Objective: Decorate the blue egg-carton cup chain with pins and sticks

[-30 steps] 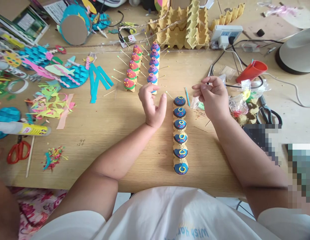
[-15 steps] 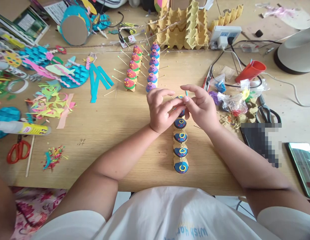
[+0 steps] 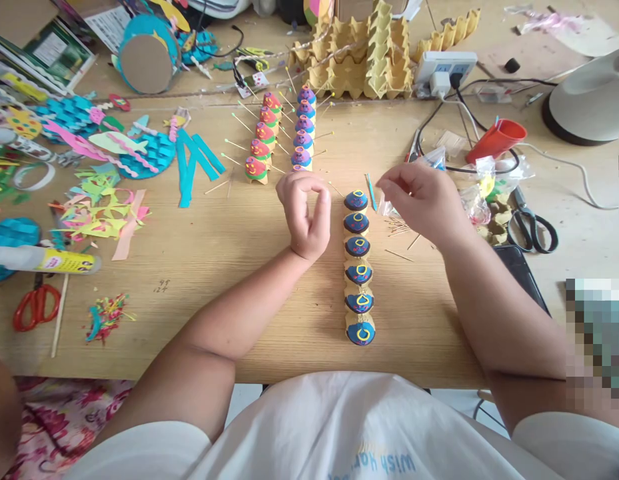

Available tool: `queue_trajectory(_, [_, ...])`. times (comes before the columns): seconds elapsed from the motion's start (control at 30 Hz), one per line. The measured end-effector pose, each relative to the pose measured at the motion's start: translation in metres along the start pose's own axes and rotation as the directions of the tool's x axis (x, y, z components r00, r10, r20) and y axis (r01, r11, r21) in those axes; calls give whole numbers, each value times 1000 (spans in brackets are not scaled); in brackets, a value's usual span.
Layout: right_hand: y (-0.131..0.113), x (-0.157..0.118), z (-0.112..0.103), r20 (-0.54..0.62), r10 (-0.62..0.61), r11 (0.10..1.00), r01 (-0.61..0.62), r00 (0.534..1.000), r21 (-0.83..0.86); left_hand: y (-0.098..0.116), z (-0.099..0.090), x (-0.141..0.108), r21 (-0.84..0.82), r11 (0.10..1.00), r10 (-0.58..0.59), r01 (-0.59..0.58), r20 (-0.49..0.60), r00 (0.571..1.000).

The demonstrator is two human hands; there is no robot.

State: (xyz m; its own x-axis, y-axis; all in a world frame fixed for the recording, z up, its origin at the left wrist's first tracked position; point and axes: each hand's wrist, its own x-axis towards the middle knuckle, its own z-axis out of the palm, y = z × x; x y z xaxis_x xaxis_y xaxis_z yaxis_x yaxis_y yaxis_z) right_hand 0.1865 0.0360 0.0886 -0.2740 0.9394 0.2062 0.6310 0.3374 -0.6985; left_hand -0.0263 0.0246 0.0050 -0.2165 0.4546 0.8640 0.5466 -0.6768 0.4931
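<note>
A strip of egg-carton bumps painted blue and black, with yellow rings on top, forms a caterpillar [image 3: 359, 272] lying lengthwise in front of me. A thin toothpick [image 3: 336, 189] juts left from its far end. My left hand [image 3: 305, 217] hovers left of that end, thumb and index pinched in a loop; whatever is between them is hidden. Right of the caterpillar, my right hand [image 3: 420, 201] is raised with fingers bent together over the toothpicks [image 3: 400, 228]; its fingertips show nothing I can name. A small blue stick [image 3: 371, 192] lies between the hands.
Red-green caterpillars [image 3: 262, 148] and purple-blue caterpillars [image 3: 303, 139] with pin-like feelers stand farther back. Egg cartons [image 3: 359, 67], a power strip [image 3: 446, 65] and a red cup [image 3: 499, 139] are behind. Black scissors [image 3: 532, 227] lie right; paper scraps [image 3: 104, 213] and red scissors [image 3: 36, 303] lie left.
My hands have parted from the caterpillar's far end, the left moving left and the right moving right. The far bumps and the blue stick are now uncovered.
</note>
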Motion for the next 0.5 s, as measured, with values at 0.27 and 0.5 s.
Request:
queue_trajectory(0.27, [-23, -27, -26, 516, 335, 670, 186, 788, -718, 0, 1, 1, -81, 992, -100, 99, 3, 995])
queue_trajectory(0.5, [-30, -39, 3, 502, 393, 537, 250, 770, -806, -1, -1, 3, -6, 1000, -25, 25, 18, 1000])
